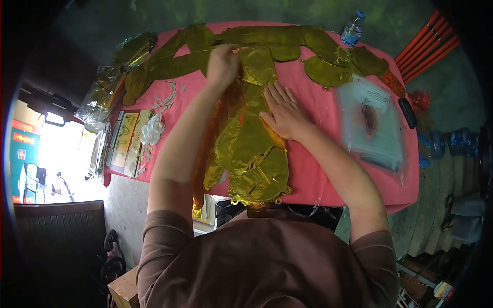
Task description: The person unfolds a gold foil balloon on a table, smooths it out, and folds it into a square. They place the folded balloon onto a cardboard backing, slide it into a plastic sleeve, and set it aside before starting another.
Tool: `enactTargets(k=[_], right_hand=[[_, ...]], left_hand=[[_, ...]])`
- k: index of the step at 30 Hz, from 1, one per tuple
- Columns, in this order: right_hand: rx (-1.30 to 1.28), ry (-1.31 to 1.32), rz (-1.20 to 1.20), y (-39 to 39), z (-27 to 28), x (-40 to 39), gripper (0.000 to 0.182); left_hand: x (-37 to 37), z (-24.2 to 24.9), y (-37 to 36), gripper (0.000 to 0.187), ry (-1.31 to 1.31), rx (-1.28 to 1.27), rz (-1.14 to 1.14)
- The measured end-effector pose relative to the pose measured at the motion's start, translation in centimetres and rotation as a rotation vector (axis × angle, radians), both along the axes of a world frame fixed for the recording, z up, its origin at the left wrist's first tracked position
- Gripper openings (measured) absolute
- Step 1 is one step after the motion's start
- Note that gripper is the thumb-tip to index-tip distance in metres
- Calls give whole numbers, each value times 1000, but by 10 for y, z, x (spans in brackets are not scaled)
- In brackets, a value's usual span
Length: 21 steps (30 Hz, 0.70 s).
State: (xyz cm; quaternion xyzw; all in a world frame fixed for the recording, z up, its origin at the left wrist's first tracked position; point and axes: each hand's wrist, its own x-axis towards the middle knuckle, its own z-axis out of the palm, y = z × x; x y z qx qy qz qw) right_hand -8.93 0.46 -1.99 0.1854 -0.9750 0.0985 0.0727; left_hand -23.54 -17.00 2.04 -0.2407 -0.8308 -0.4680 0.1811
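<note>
A flat gold foil balloon [251,149] lies lengthwise down the middle of the table, creased and shiny, with small tabs at its near end. My left hand [224,66] is closed at the far left side of this foil, its fingertips bent over and partly hidden. Flat on the balloon's right edge rests my right hand [284,114], fingers stretched out. Orange-tinted foil [211,141] hangs along the left side, under my left forearm. More flat gold foil balloons [259,36] are spread across the far edge of the table.
A pink cloth [313,164] covers the table. On the right are a clear plastic package [372,123], a black object [407,113] and a water bottle [353,30]. To the left lie a printed packet [125,141], white ribbon [152,129] and crinkled clear wrapping [97,100].
</note>
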Motion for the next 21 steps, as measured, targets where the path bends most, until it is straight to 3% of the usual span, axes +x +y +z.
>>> enactTargets(k=[2, 4, 7, 13, 21], right_hand=[[-12, -29, -11, -1, 2, 0, 67], [-10, -38, -5, -1, 3, 1, 67], [-12, -52, -2, -2, 6, 1, 67], [-29, -24, 10, 0, 4, 2, 68], [-13, -30, 17, -1, 7, 1, 73]], left_hand=[[8, -8, 15, 26, 343, -223, -216], [18, -8, 29, 28, 336, -367, -289], [17, -18, 41, 31, 71, -615, -204], [12, -31, 44, 32, 241, -627, -134], [3, -12, 25, 34, 113, -700, -5]])
